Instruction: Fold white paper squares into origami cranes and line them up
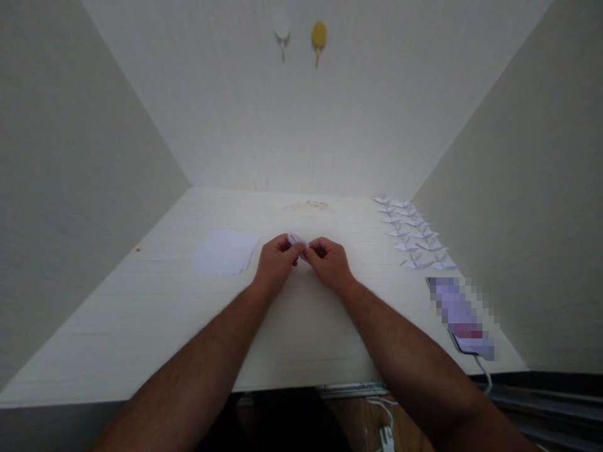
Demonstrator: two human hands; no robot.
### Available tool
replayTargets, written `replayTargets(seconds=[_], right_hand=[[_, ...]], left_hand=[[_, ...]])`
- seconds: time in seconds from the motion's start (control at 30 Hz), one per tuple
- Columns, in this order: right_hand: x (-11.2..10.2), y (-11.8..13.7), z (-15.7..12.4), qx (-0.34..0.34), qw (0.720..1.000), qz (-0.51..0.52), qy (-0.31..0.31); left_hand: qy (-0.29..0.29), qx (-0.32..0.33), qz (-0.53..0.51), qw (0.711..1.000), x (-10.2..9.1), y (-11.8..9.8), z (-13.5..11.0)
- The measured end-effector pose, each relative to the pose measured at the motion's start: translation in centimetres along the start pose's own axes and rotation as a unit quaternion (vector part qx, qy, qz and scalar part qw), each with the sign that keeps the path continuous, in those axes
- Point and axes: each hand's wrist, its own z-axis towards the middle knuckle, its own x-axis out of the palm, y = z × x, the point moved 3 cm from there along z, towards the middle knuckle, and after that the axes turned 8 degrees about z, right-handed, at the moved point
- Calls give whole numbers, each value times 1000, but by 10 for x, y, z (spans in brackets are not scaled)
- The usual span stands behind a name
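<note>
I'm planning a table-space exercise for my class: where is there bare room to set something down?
Mainly two patches: one between the paper sheets, the left forearm and the table's near edge; another between the right hand and the folded paper figures. It is crowded on the right, where the figures sit in close rows beyond the phone.

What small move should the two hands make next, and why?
Probably keep the left hand steady and press a crease with the right hand: both have their fingertips at the small folded paper, whose visible part shows no spread wings like those of the paper figures on the right. The fingers hide the rest.
</note>
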Motion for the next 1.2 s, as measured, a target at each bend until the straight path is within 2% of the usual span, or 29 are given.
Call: replayTargets(seconds=[0.2,0.37,0.6,0.77,1.03,1.2], right_hand=[[-1,-3,0,12,1000,-5,-7],[-2,-5,1,30,999,16,-10],[-4,-6,2,22,1000,-3,-1],[-4,-5,2,19,1000,-10,1],[-2,-1,0,16,1000,-11,19],[0,-5,0,19,999,-5,32]], left_hand=[[-9,-5,31,999,-2,-6,-2],[17,-10,-5,1000,-3,-8,-1],[12,-27,-8,1000,-4,-2,0],[37,-21,-58,997,-1,4,3],[23,-42,-114,992,-1,5,2],[42,-52,-129,989,2,7,4]])
